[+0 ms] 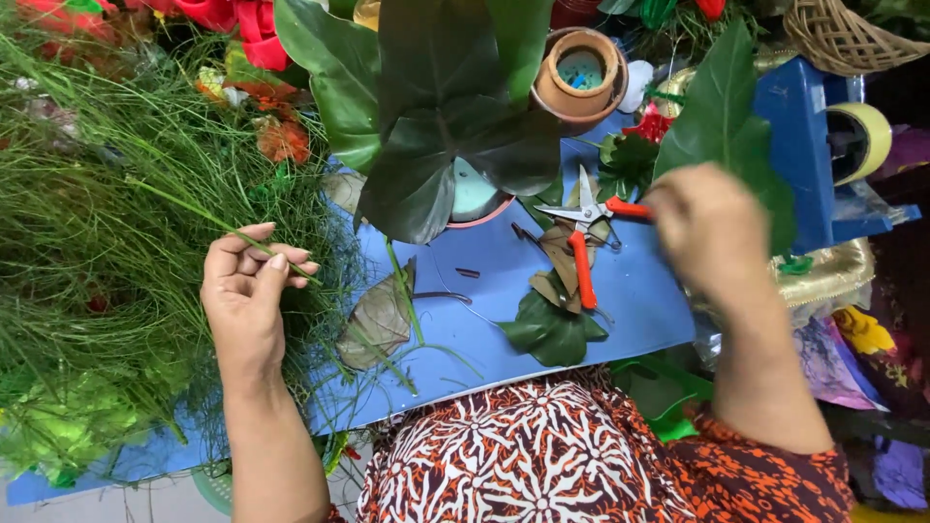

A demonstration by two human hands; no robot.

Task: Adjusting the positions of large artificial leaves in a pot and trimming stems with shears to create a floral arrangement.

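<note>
Two grips: left hand (pixel 250 291) pinches a grass stem (pixel 194 213) running up-left; right hand (pixel 712 228) closes on snips (pixel 581 242) lying just left.

A florist's or craft workspace: the blue worktop (pixel 639 291) is strewn with cut leaves (pixel 552 329) and orange-handled snips (pixel 583 242), crowded round by a heap of fine green fronds (pixel 97 242), red flowers (pixel 232 24), a clay pot (pixel 579 73), a wicker basket (pixel 843 39) and a tape roll (pixel 857 140).
</note>
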